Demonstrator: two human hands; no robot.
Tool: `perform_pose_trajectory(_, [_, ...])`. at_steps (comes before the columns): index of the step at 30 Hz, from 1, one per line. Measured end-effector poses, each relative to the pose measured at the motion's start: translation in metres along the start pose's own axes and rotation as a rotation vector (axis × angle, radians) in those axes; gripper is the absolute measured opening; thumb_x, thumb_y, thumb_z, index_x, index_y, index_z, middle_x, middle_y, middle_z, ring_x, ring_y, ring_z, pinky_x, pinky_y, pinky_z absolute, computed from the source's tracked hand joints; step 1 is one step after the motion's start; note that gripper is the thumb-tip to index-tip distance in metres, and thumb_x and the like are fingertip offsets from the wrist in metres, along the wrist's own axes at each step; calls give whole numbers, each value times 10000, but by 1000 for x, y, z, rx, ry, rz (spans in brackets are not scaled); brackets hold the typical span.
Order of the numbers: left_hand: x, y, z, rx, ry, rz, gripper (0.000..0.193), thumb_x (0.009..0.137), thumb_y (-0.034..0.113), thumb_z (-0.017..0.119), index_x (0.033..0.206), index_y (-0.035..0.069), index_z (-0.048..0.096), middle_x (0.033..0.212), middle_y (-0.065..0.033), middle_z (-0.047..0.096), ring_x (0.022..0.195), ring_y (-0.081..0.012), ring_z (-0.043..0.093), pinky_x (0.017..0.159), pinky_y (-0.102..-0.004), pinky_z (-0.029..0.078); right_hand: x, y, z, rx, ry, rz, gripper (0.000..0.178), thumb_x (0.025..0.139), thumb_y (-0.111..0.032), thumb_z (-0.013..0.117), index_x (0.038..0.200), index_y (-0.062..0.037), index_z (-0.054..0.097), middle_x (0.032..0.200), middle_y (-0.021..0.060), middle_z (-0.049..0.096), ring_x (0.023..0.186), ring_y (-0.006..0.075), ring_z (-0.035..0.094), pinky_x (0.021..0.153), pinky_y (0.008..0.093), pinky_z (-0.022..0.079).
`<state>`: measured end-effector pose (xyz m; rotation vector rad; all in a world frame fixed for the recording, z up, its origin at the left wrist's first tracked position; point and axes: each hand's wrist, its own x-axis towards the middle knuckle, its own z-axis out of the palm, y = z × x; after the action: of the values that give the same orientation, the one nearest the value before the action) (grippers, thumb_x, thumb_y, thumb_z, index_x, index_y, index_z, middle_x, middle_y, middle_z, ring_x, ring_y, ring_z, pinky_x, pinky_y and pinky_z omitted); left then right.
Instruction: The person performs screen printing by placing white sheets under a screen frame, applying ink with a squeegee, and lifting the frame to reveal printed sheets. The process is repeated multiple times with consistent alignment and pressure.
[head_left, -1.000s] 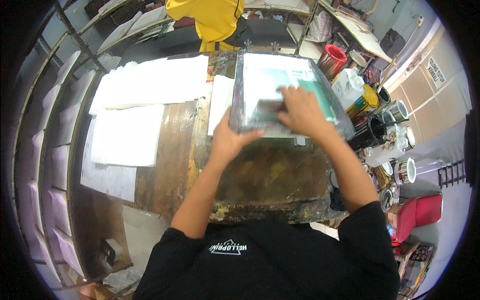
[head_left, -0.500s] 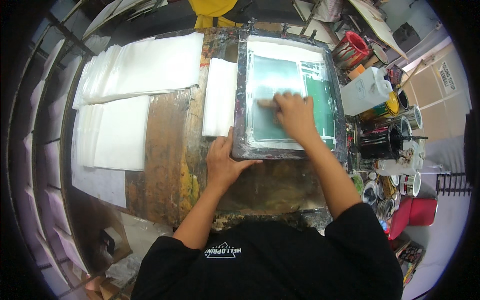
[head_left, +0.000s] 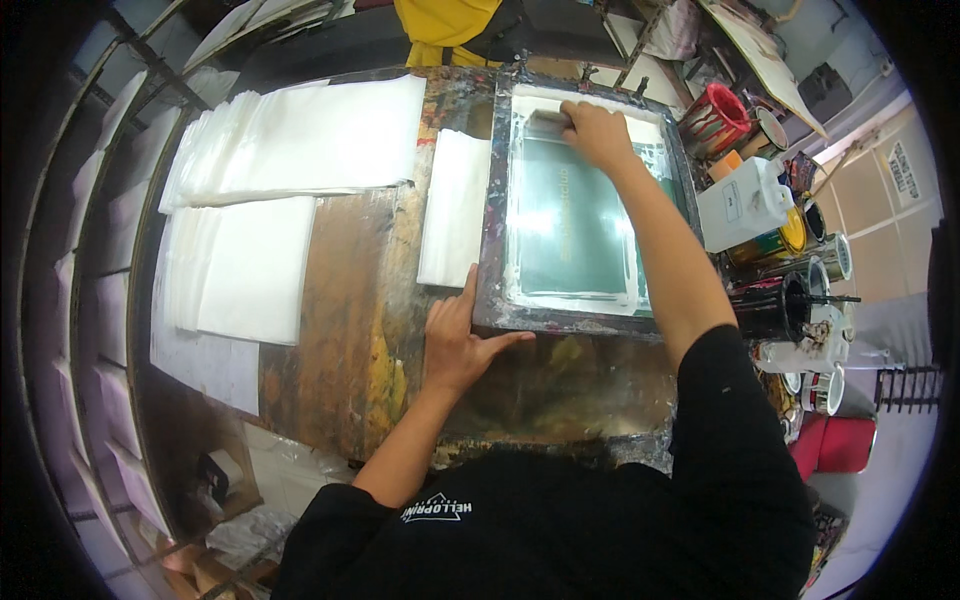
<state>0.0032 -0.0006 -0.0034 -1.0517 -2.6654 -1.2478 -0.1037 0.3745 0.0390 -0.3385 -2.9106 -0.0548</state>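
Note:
A screen-printing frame (head_left: 497, 240) with dark, ink-stained sides lies on the worktable, its mesh (head_left: 575, 235) greenish and glossy with whitish borders. At the mesh's far end is my right hand (head_left: 598, 135), fingers curled closed around something greyish, mostly hidden, that I cannot make out. My left hand (head_left: 456, 345) rests at the frame's near left corner. Its fingers point up along the left side while the thumb stretches along the near edge, spread apart and gripping nothing. Just left of the frame lies a narrow stack of white sheets (head_left: 455, 210).
Larger stacks of white sheets (head_left: 300, 140) cover the left of the stained wooden table (head_left: 345, 270). Paint cans (head_left: 718, 118), a white jug (head_left: 740, 205) and a black can (head_left: 768, 308) crowd the right edge. A shelving rack (head_left: 130, 330) stands far left.
My right hand has moved from the middle of the mesh to its far end. The left hand stays at the frame's corner. The whole view has shifted slightly.

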Motion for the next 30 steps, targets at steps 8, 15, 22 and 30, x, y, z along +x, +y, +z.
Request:
perform_pose_trajectory(8, [2,2,0,-41,4,0,1117,667,480,954,1550,5,463,959,-176,709,905,-336,656,850,-427,514,-177,-88,-68,75,-56,-20,310,842,-260,700,1070,-65,622,954,147,689,897,368,696,770,528,509])
perform_pose_trajectory(15, [37,47,-7,-827,187,-2,1006,853,394,884,1554,-107,366,1199,-133,683,1013,-198,662,847,-325,538,-208,-122,-162,82,277,-34,446,894,-463,733,956,-42,597,873,131,621,860,349,632,798,481,445])
perform_pose_trajectory(22, [78,72,-36,-95,65,199,991,939,531,704,1624,-41,273,1542,-282,437,1512,-345,339,1215,-609,188,-113,-85,-227,-20,587,-24,592,926,-654,636,848,-69,669,794,95,636,764,322,624,783,459,403])
perform_pose_trajectory(30, [8,11,23,657,-236,1,1240,855,932,377,1633,-26,258,1691,-325,182,1620,-397,53,1152,-773,-154,-70,-78,-276,69,459,82,754,974,-694,498,759,-12,736,750,189,712,772,348,693,775,468,477])
